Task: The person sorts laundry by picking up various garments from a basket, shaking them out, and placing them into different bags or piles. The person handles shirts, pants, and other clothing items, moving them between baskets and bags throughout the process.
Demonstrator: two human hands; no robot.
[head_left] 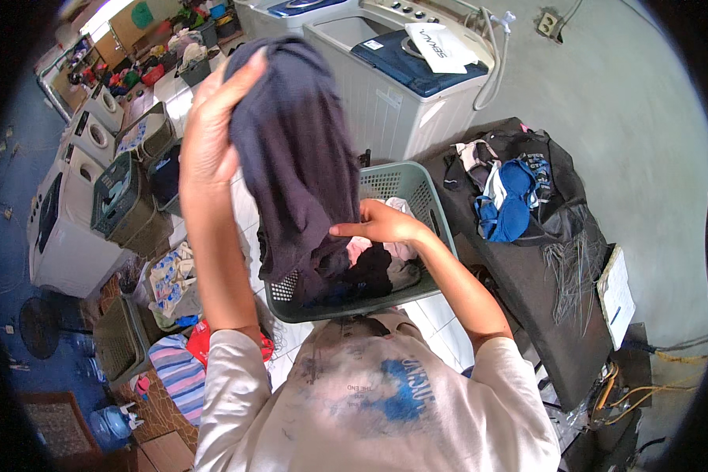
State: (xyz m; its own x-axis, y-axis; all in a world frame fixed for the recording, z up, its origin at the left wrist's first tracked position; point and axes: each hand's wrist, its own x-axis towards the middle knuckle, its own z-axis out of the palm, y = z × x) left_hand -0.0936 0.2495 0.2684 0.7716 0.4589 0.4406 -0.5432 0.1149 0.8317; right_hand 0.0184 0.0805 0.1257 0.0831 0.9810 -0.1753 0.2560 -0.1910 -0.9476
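Note:
A dark navy garment [291, 134] hangs stretched in front of me, its exact kind unclear. My left hand [216, 126] is raised and closed on its upper edge, the thumb lying over the cloth. Lower down, my right hand [385, 223] pinches the garment's right side, thumb pointing left. Beneath it stands a grey-green laundry basket [425, 197] close to my body. Inside the basket lie black clothes [374, 271] and a pink cloth [359, 249], partly covered by the hanging garment.
A twin-tub washing machine [377, 102] stands beyond the basket. To the right, a black padded table [511, 275] bears a blue bra [515, 197] and dark clothing. Washing machines [79, 228], stacked baskets [122, 197], a fan [41, 326] and striped cloth [181, 374] are on the left.

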